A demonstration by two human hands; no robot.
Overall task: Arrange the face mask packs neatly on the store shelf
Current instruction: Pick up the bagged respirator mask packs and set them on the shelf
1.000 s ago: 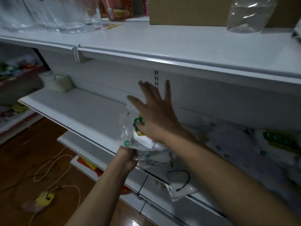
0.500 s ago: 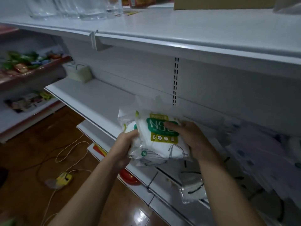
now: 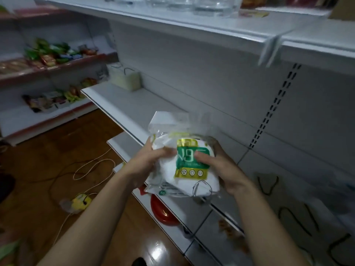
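Two hands are closed on a small bundle of packs [image 3: 189, 166], which is held in the air just in front of the middle shelf [image 3: 132, 108] and is not yet set on it. The left hand [image 3: 148, 163] is wrapped round the bundle's left edge. The right hand [image 3: 222, 169] is clamped on the right edge, with its fingers [image 3: 201, 158] curled over the green label. This grip from both sides appears meant to square the slippery plastic bags into one even stack, label outward, before they are placed. At least two packs are seen in the bundle, but the exact count cannot be told.

Bare shelf surface is seen left of and beyond the bundle, with a pale pack [image 3: 125, 78] at the far left end, so room for a tidy row is judged to be there. To the right, loose masks [image 3: 269, 184] with dark ear loops are strewn on the shelf and are blurred. Setting the stack down flat is judged the next step, with care taken that the bags do not slide apart.
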